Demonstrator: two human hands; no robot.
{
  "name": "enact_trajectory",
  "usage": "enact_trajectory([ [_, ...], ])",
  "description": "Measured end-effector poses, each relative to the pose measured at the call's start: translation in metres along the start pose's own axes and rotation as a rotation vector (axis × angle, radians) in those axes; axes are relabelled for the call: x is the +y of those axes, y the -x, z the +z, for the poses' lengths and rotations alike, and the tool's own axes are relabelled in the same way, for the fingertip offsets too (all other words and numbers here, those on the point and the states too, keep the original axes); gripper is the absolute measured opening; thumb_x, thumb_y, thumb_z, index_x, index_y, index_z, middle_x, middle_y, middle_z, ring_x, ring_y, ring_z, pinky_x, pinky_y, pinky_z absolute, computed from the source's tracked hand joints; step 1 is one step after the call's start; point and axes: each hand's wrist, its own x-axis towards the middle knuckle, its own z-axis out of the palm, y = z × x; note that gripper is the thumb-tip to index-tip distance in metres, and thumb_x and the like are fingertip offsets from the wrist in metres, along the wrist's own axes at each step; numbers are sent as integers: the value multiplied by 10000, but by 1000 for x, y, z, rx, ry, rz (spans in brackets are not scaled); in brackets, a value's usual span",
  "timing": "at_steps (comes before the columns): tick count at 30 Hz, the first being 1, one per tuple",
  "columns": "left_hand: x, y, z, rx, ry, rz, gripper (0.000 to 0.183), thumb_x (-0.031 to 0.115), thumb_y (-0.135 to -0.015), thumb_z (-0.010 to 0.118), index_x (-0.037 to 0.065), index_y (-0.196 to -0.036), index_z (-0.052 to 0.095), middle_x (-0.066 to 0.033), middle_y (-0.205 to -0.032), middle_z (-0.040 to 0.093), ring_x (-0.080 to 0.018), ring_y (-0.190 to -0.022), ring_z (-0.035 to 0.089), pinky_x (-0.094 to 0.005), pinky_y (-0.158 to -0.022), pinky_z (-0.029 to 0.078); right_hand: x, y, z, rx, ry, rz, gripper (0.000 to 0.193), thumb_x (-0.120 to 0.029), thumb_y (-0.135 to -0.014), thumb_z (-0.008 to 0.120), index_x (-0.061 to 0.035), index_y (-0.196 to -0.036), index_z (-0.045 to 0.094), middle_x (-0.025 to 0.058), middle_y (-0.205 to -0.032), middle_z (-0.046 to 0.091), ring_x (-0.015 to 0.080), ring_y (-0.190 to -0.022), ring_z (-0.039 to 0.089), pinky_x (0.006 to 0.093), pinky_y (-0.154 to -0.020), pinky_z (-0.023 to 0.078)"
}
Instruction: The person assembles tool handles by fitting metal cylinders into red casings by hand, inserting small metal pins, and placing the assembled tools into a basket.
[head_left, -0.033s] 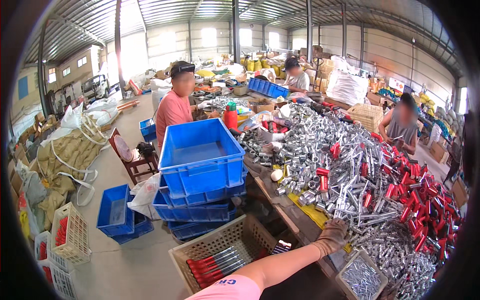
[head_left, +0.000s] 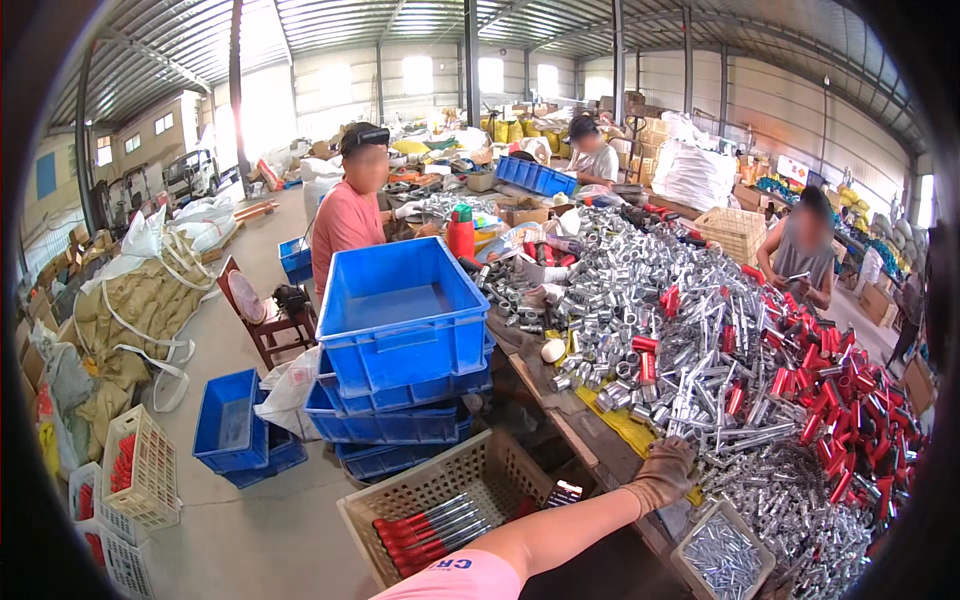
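Observation:
My left hand, in a brownish work glove, reaches in from the lower edge on a bare forearm with a pink sleeve. It rests at the near edge of a large heap of metal parts, by a yellow sheet. Its fingers are curled down among the shiny pieces; what they grip, if anything, is hidden. Just nearer than the hand sits a small tub of thin metal pins. My right hand is out of view.
Below my forearm stands a beige crate with red-handled tools. Stacked blue bins rise beyond it. Red sleeves lie along the heap's right side. Co-workers sit or stand around the table, one in pink.

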Motion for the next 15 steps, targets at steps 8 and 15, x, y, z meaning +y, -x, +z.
enact_trajectory([
  [8, 1, -2, 0, -42, -25, 12, 513, 463, -850, 532, -24, -983, 617, -189, -1033, 602, -340, -1030, 530, -455, -899, 413, 8, 7, -6, 16, 27, -13, 421, -246, -948, 523, 42, -1255, 525, 212, -1238, 572, 343, -1116, 548, 410, -957, 422],
  [15, 1, 1, 7, 105, -55, 41, 572, 499, -852, 521, -35, -1025, 630, -184, -1135, 573, -335, -1123, 470, -440, -1005, 326, 16, 18, -15, 40, 56, -16, 424, -241, -947, 525, 44, -1261, 519, 214, -1241, 570, 338, -1116, 548, 403, -957, 421],
])
